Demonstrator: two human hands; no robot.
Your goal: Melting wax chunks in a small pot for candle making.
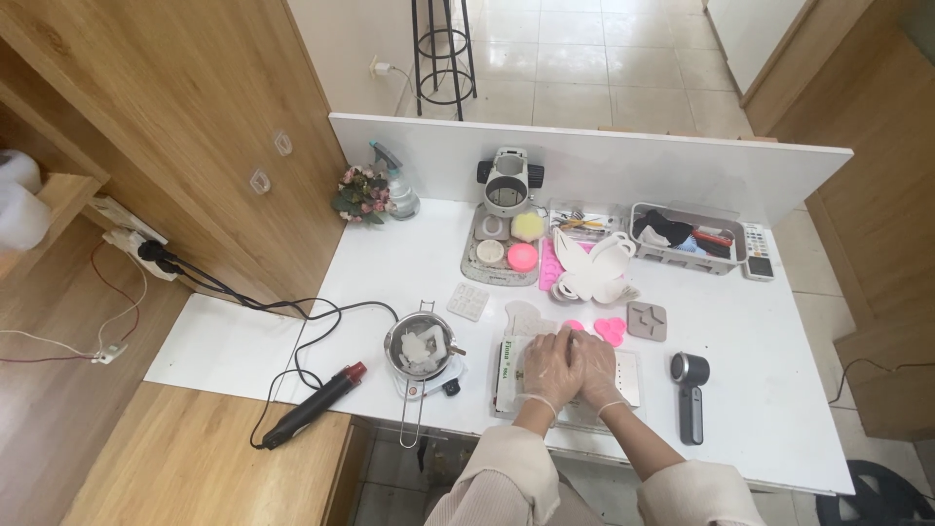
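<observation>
Both my hands wear thin clear gloves and rest together on a flat white box (628,382) at the table's near edge. My left hand (551,368) and my right hand (595,370) lie side by side, fingers bent down onto something small that they hide. Just beyond the fingertips lie pink heart-shaped pieces (611,329). A grey square mould (647,320) sits to the right of those, and a pale mould (527,317) to the left.
A metal pot (419,347) of white chunks stands left of my hands on a small scale. A black-and-red heat gun (314,403) lies further left, a grey handheld device (690,390) to the right. White moulds (591,268), a grey tray (473,263) and a basket (687,255) are behind.
</observation>
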